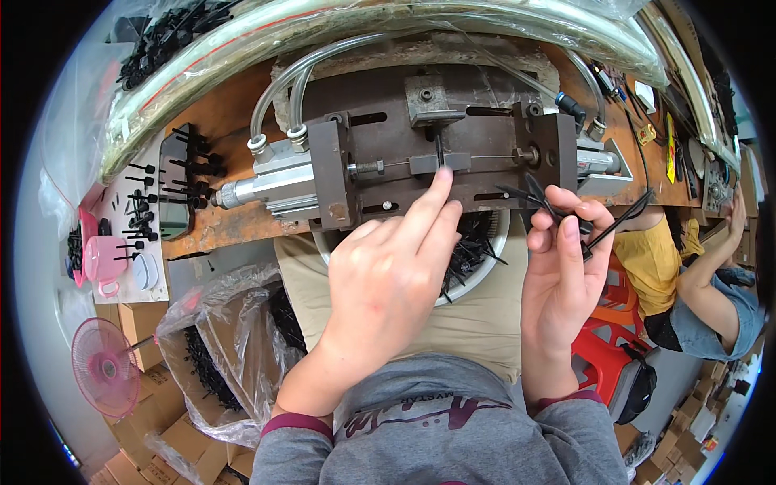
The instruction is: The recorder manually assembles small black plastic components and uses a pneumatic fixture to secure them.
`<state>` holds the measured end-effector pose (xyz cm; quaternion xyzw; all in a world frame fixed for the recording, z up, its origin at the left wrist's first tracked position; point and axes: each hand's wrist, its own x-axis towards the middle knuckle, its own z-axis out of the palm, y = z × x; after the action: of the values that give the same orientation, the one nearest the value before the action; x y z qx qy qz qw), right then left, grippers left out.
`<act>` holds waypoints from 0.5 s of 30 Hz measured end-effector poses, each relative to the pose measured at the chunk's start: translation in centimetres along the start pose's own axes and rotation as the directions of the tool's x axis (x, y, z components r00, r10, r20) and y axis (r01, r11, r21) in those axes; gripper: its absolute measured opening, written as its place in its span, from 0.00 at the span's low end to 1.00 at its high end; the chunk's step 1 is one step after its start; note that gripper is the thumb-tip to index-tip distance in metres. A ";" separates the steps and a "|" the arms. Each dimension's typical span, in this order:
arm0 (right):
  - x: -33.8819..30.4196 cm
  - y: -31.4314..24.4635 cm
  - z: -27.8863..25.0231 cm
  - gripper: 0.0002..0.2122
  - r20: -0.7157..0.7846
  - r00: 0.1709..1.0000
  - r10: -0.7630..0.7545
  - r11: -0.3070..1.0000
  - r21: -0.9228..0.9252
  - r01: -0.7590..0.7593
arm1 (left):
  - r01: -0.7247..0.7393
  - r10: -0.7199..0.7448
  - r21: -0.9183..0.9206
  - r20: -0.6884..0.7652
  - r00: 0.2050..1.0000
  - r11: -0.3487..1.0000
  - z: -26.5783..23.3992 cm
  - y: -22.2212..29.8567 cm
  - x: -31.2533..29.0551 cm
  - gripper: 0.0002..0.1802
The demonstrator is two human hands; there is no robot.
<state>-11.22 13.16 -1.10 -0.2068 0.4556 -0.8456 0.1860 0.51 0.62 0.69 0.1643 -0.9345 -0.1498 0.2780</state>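
My left hand (pixel 384 279) reaches over the front of a dark metal fixture (pixel 485 93), palm down. Its index finger stretches out, the tip touching a thin black piece (pixel 440 145) that lies across a small grey block (pixel 424 165) at the fixture's middle. The left thumb is hidden under the hand. Thin rods run to that block from both sides. My right hand (pixel 566 283) is raised beside the fixture, palm up, fingers curled round several slim black plastic pieces (pixel 626 217) that stick out both ways.
Air cylinders (pixel 283 182) with clear hoses flank the fixture. A white basin (pixel 499 259) of black pieces sits in my lap. At left are a plastic-lined box (pixel 234 339), a pink fan (pixel 105 366) and a pink cup (pixel 103 257). Another person (pixel 711 299) sits at right by red stools (pixel 602 347).
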 end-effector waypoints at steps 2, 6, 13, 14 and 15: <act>-0.2 0.1 0.2 0.09 0.008 0.999 0.033 0.998 0.058 -0.033 | -0.044 0.028 -0.122 -0.128 0.991 0.992 -0.1 0.3 -0.6 0.14; -1.2 0.7 1.6 0.10 0.117 0.986 0.118 0.987 0.092 -0.129 | -0.198 0.166 -0.156 -0.196 0.966 0.968 -0.5 1.8 -1.4 0.18; -3.2 1.4 2.5 0.08 0.165 0.953 0.253 0.955 0.116 -0.273 | -0.175 0.122 -0.236 -0.223 0.967 0.956 0.9 1.8 -0.9 0.25; -3.3 1.4 2.3 0.08 0.205 0.941 0.270 0.963 -0.057 -0.264 | -0.173 0.121 -0.249 -0.211 0.970 0.953 0.9 1.8 -1.0 0.25; -3.3 1.4 2.3 0.08 0.208 0.937 0.280 0.959 -0.022 -0.282 | -0.172 0.121 -0.262 -0.199 0.972 0.950 0.8 1.8 -1.1 0.26</act>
<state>-7.03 12.49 -1.71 -0.2265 0.4550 -0.7858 0.3524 0.49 2.79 0.16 0.0667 -0.8847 -0.2427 0.3923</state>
